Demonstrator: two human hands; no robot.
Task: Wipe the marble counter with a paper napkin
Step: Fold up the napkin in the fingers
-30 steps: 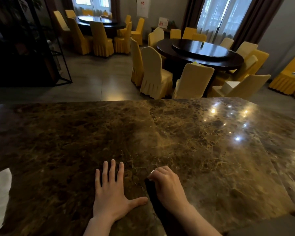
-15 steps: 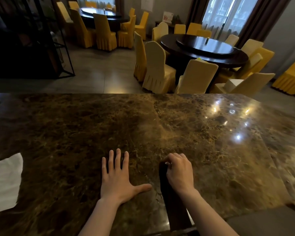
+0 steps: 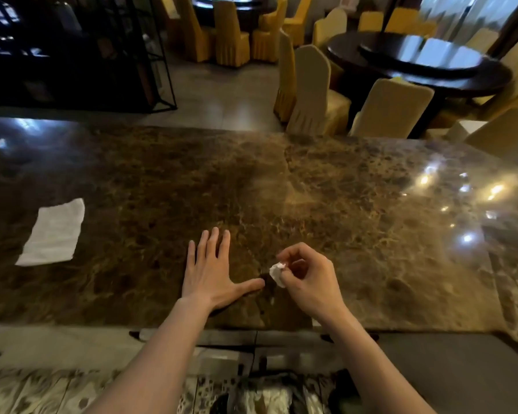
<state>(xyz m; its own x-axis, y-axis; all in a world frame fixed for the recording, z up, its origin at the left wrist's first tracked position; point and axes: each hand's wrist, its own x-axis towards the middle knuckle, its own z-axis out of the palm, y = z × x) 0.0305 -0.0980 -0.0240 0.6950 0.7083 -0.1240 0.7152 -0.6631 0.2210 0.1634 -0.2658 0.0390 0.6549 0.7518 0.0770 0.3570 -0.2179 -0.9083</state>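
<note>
A brown marble counter [image 3: 326, 186] fills the middle of the view. My left hand [image 3: 211, 271] lies flat on it near the front edge, fingers spread, holding nothing. Just to its right, my right hand [image 3: 308, 279] is lifted slightly off the stone and pinches a small crumpled white paper napkin [image 3: 277, 272] between thumb and fingertips. A second white napkin [image 3: 53, 233] lies flat and unfolded on the counter at the far left, apart from both hands.
Beyond the counter's far edge are covered yellow chairs [image 3: 311, 91] and a dark round dining table [image 3: 422, 59]. A black metal shelf [image 3: 108, 52] stands at the back left. A lower ledge [image 3: 72, 345] runs below the counter's front edge.
My right hand has turned and lifted, so the crumpled napkin now shows at its fingertips. The camera has tilted down, bringing the flat napkin and the lower ledge into view.
</note>
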